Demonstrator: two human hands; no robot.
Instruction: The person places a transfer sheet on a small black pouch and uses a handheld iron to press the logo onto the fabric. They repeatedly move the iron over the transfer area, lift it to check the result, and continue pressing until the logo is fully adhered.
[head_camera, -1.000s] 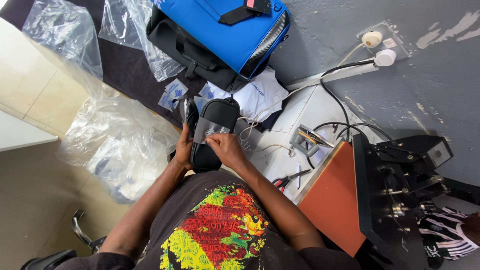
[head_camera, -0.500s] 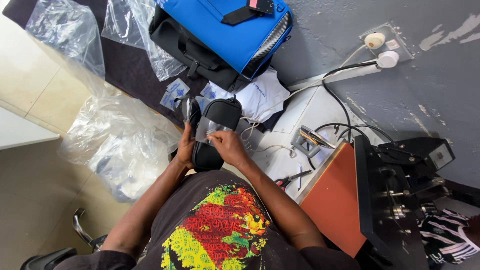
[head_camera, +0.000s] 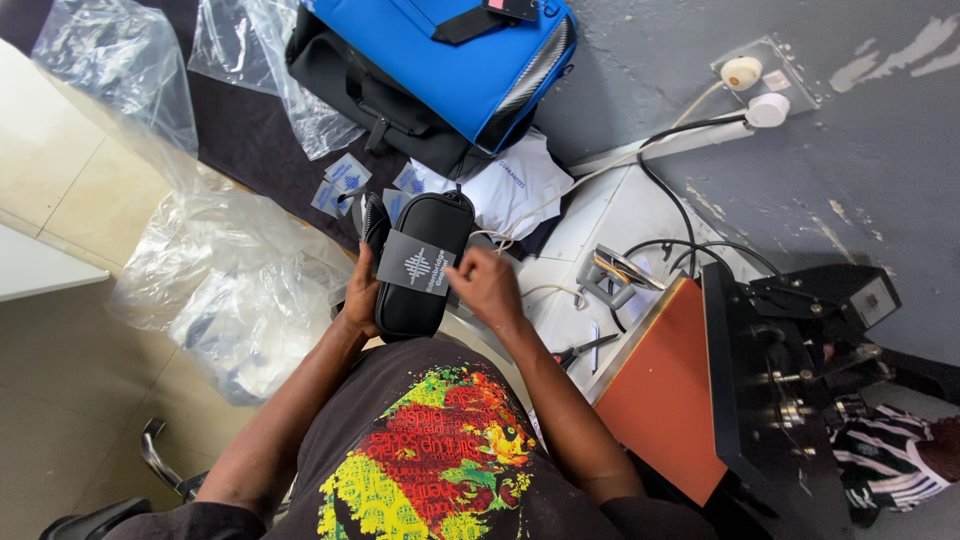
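Left hand grips the black pouch to steady it while right hand pinches its grey card sleeve into place.

Matt black fabric pouch, glossy clear plastic bags, smooth paper card

Both arms reach forward from the body, bent at the elbows, and the hands meet in front of the chest. The left hand is curled in a grip, thumb up. The right hand is half closed, fingers bent inward toward the left.
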